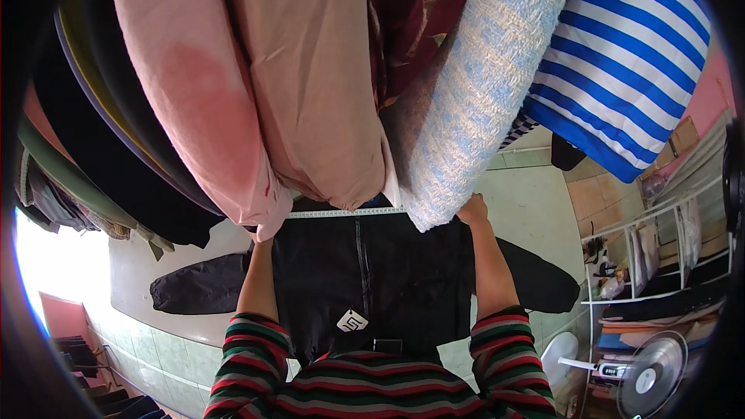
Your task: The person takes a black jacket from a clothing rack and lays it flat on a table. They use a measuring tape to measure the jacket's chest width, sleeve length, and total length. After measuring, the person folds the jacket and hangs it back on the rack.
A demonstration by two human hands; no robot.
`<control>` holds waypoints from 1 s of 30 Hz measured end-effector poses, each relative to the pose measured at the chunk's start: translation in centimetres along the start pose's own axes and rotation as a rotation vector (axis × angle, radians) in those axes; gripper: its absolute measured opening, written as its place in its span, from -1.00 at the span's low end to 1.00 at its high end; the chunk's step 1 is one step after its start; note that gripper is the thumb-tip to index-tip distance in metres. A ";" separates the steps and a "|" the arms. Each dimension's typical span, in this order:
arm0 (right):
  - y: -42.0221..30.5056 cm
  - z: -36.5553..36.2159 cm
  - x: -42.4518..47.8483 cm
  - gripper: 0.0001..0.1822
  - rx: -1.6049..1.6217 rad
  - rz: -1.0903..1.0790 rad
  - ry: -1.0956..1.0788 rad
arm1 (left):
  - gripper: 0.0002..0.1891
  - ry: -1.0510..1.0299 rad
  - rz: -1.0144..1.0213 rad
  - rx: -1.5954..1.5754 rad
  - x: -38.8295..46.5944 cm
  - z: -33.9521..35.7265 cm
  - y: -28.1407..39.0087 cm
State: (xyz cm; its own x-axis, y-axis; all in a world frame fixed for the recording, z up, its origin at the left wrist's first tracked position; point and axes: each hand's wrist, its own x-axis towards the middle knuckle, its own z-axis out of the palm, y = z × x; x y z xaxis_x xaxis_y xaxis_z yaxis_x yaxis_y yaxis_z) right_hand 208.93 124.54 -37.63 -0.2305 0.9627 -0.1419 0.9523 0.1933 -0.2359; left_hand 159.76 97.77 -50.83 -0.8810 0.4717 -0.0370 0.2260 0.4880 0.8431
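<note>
A black jacket [317,270] lies face up on a pale table [186,314], its sleeves spread to both sides and a white tag near its lower part. Across its chest runs a white measuring tape [334,214]. At the tape's left end is my left hand [256,236], its fingers mostly hidden behind a hanging pink garment [192,93]. My right hand [474,209] is near the tape's right side, partly behind a blue and white knitted garment [483,81]. What the fingers of either hand hold cannot be seen.
More garments hang overhead, among them a beige one [314,81] and a blue-striped one [623,58]. White shelves [628,244] with folded cloth stand at right, near a fan [646,378]. Dark folded clothes [78,355] lie at lower left.
</note>
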 end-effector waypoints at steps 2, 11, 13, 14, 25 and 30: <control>0.4 0.0 0.1 -0.83 -0.005 -0.006 0.002 | -0.71 -0.045 -0.028 0.008 0.2 0.0 0.1; 0.4 -0.2 -0.1 -0.83 0.022 -0.002 0.001 | -0.70 -0.055 -0.011 0.070 -0.3 0.2 0.5; 0.1 0.0 0.2 -0.83 0.019 -0.016 -0.005 | -0.69 -0.051 -0.033 0.047 0.2 -0.7 -0.4; -0.3 0.2 0.4 -0.83 0.019 -0.018 -0.014 | -0.69 -0.046 -0.044 0.033 0.4 -1.1 -1.0; 0.5 0.1 0.1 -0.82 0.036 -0.010 -0.016 | -0.64 -0.084 0.073 0.121 0.3 0.1 -0.5; -0.7 -0.8 -0.4 -0.81 0.072 -0.011 -0.006 | -0.68 -0.142 -0.039 -0.012 2.3 0.0 -4.3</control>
State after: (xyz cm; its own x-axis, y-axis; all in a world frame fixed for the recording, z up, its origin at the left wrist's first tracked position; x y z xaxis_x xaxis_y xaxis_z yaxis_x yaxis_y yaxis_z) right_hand 208.54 124.20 -36.61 -0.2423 0.9594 -0.1443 0.9328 0.1895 -0.3065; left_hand 156.76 96.69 -54.56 -0.8213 0.5519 -0.1444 0.1871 0.4997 0.8457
